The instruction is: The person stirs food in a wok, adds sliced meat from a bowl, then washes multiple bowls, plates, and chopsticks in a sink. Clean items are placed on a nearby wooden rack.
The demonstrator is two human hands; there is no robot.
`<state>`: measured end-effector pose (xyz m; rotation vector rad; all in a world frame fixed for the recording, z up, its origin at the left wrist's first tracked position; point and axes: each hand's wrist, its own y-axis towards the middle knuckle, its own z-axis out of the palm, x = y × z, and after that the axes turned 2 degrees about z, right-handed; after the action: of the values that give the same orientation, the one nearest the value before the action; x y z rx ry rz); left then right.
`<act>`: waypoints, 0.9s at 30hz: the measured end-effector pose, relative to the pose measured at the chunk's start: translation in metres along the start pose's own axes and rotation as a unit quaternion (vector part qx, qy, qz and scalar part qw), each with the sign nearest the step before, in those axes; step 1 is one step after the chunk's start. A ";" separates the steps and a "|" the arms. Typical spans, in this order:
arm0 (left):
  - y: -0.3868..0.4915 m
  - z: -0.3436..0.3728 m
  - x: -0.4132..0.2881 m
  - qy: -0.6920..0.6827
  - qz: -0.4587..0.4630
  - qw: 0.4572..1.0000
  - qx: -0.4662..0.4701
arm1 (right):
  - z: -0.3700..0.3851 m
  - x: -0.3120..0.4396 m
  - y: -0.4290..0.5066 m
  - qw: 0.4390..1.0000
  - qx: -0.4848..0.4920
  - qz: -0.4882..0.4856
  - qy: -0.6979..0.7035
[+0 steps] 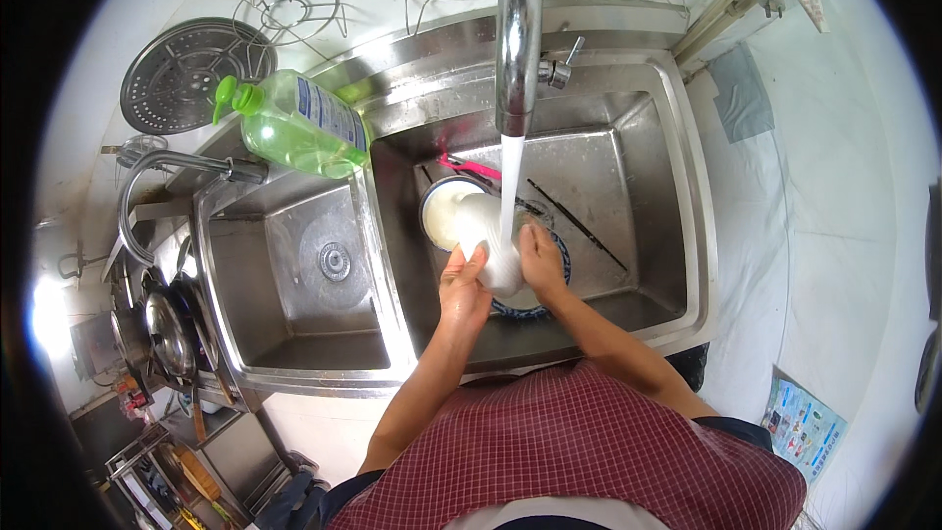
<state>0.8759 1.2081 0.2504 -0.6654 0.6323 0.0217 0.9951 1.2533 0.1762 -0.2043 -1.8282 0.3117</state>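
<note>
A white bowl [494, 265], tilted and wet, is held between my hands above the right basin of the steel sink. My left hand [465, 283] grips its near left side, thumb on the outside. Against its right side rests my right hand [541, 258], the fingertips partly hidden by splashing. Water [510, 184] pours from the chrome faucet [520, 51] onto the bowl. Below lie a blue-rimmed bowl with whitish liquid [440, 210] and a blue-patterned dish [524, 309], mostly covered by the held bowl and my hands.
Dark chopsticks [578, 224] and a pink-handled utensil [471, 165] lie in the right basin [647, 199]. A green detergent bottle [294, 125] stands behind the left basin [250, 309]. Steamer racks [197, 73] hang on the wall. Pans [171, 327] stand far left.
</note>
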 end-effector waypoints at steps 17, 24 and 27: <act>0.010 -0.046 -0.031 0.841 0.297 0.333 0.307 | -0.053 -0.016 0.017 0.984 0.058 0.094 0.141; 0.022 -0.040 0.010 0.160 0.042 0.986 -0.008 | -0.056 -0.006 0.021 0.965 0.111 0.188 0.147; 0.023 -0.043 0.020 0.134 -0.071 0.988 -0.018 | -0.063 0.007 0.028 0.991 0.005 0.075 -0.112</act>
<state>0.8641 1.1974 0.2000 -0.7537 0.8433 -0.1915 1.0534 1.2887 0.1900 -0.3099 -2.0376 0.4651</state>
